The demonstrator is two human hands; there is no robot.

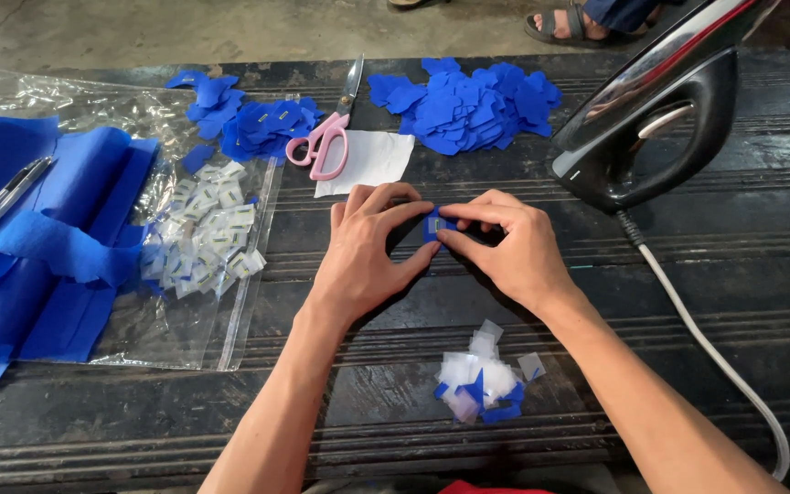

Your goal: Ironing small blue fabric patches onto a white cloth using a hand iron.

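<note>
Both hands meet at the middle of the dark ribbed table and pinch together one small blue piece with a pale tag on it. The left hand holds the piece from its left side, with fingertips bent onto the top edge and the thumb under it; the right hand presses on it from the right side, index finger on top and thumb below. The piece lies low, touching or almost touching the table; I cannot tell which. Just behind the grip is a white paper sheet, and the pink-handled scissors lie on its left edge. Further behind and a little to the right is a heap of blue cut pieces; another smaller blue heap is behind to the left. To the left of the grip a clear plastic bag carries a pile of small white tags, and beyond it a folded blue fabric with a pen on it. To the right stands a black iron, tilted up, and its white cord runs toward the person. Near the wrists, in front of the grip, lies a small heap of white and blue scraps.
</note>
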